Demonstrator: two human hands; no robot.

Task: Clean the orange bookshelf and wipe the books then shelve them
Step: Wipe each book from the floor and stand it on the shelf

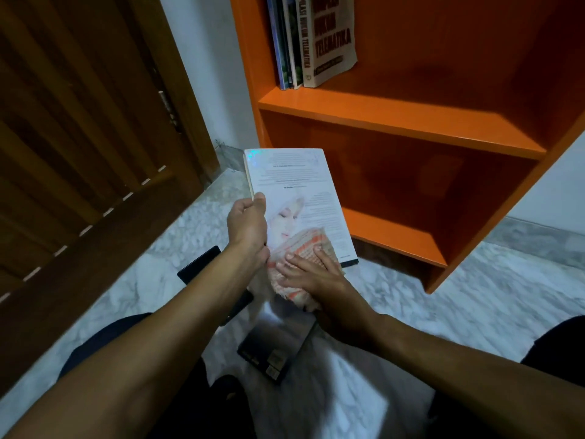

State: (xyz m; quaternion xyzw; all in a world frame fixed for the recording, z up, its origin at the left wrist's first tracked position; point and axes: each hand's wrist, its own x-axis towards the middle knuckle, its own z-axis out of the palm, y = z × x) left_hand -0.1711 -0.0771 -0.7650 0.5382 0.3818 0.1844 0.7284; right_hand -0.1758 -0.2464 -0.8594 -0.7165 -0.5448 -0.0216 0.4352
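Observation:
My left hand (pixel 248 224) grips the left edge of a white paperback (pixel 296 182), held flat above the floor in front of the orange bookshelf (pixel 402 118). An orange-and-white cloth (pixel 304 245) lies on the book's near end. My right hand (pixel 311 274) presses flat on that cloth with straight fingers. Several books (pixel 311 39) stand upright at the left end of the upper shelf. The lower compartment holds nothing that I can see.
A dark book (pixel 278 350) lies on the marble floor (pixel 474 312) between my knees. Another dark book (pixel 199 267) shows under my left forearm. A brown wooden door (pixel 79 137) fills the left side. White wall flanks the shelf.

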